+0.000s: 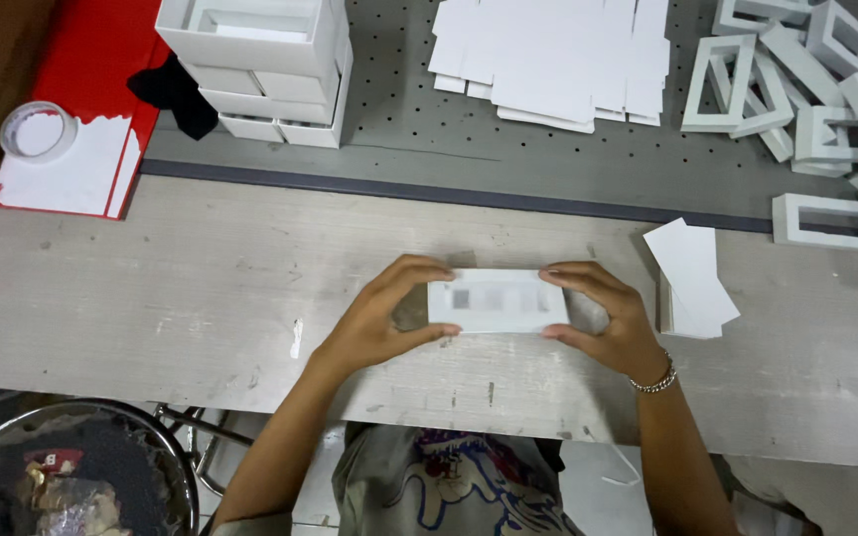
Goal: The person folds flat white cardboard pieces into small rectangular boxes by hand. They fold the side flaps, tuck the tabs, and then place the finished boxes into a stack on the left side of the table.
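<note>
A small white box (pixel 498 301), flat and oblong, is held just above the near part of the pale wooden bench (pixel 151 298), lying lengthwise from left to right. The left hand (pixel 381 318) clasps its left end, fingers curled over the far edge and thumb pressed along the near edge. The right hand (pixel 603 320) grips the right end in the same way, thumb near and fingers far; a thin chain bracelet (pixel 654 381) sits on that wrist. Both hands are closed on the box, one at each end, with the middle of the box bare between them.

Just to the right of the right hand lies a short stack of white card pieces (pixel 692 278), the top one skewed across the rest. Beyond the bench's far edge runs a grey perforated surface (pixel 449 129). On it, far and centre, is a spread pile of flat white sheets (pixel 553 55); far right, a jumble of white window-frame sleeves (pixel 806 89); far left of centre, stacked open white trays (pixel 260 60) with a black cloth (pixel 176 91) beside them. Further left lies a red board (pixel 101 50) with a tape roll (pixel 38 130) at its edge. Near left, below the bench, a round metal bin (pixel 71 476) holds scraps.
</note>
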